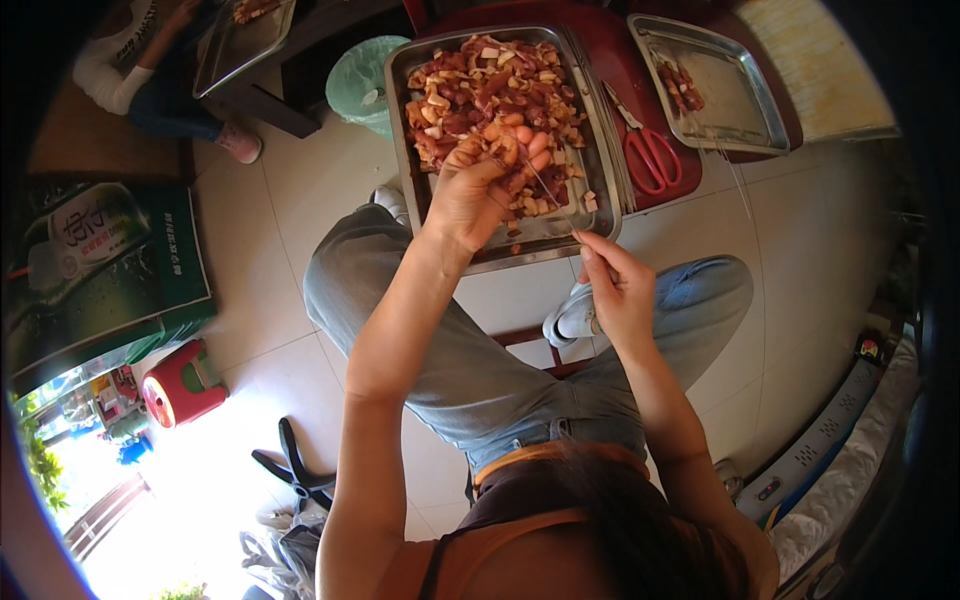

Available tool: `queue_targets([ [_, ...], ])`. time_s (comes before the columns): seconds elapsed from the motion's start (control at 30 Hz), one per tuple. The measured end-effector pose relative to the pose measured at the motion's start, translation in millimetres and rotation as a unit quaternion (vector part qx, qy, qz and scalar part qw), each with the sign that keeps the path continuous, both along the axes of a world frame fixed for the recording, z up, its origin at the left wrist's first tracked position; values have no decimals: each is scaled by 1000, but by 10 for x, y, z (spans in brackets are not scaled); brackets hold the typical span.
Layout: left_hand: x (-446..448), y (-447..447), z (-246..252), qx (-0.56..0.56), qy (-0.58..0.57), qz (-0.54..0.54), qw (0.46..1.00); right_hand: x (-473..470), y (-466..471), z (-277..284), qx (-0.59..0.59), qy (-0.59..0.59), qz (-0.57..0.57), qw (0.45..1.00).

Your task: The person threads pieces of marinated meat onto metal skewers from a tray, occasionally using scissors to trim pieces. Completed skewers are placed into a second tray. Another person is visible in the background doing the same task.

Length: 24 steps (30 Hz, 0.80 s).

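Observation:
A metal tray (495, 262) before me holds a heap of cut raw meat (487, 82), with paler fatty cubes among the red pieces. Over its near part, my left hand (480, 172) has its fingers curled around a piece of meat. My right hand (619, 281) pinches the lower end of a thin skewer (555, 199) just past the tray's near right corner. The skewer's upper end runs up to the meat in my left fingers; its tip is hidden there. A bundle of bare skewers (600, 112) lies along the tray's right rim.
Red-handled scissors (651, 161) lie on a red surface (611, 56). A smaller metal tray (739, 97) at right holds several loaded skewers (679, 86). A lined green bin (364, 79) stands left of the meat tray. Another person (120, 75) sits at upper left. A red stool (184, 382) is at left.

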State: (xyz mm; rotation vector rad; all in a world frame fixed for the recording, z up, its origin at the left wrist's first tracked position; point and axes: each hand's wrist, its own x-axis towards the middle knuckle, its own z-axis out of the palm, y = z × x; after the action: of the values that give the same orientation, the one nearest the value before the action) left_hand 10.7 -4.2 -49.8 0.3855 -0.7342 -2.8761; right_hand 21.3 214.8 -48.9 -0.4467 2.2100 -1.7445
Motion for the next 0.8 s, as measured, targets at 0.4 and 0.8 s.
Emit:
queue_targets([
  [0.4, -39, -621, -191, -685, -93, 155, 706, -240, 180, -19, -28, -35, -55, 997],
  [0.8, -212, -625, -136, -870, -116, 86, 471, -149, 238, 62, -11, -29, -50, 998],
])
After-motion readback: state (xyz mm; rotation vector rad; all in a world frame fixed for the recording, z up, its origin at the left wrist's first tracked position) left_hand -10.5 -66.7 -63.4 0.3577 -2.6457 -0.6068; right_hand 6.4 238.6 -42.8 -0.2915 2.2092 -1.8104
